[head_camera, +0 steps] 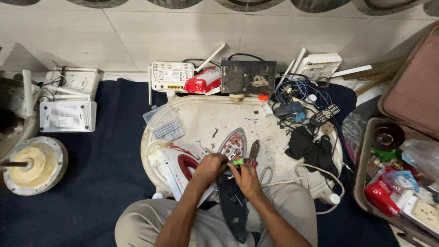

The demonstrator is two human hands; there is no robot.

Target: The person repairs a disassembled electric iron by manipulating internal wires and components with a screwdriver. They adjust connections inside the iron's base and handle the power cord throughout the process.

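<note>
Screwdriver, green-handled, was gripped by the right hand just beside the dark iron soleplate, which was clasped by the left hand.

I sit at a white oval tray table that stands on a dark blue cloth. On the table, behind the iron soleplate, lies a black box. Left of the soleplate lies the white and red iron body. Right of it lie a black rag and two remote controls.
</note>
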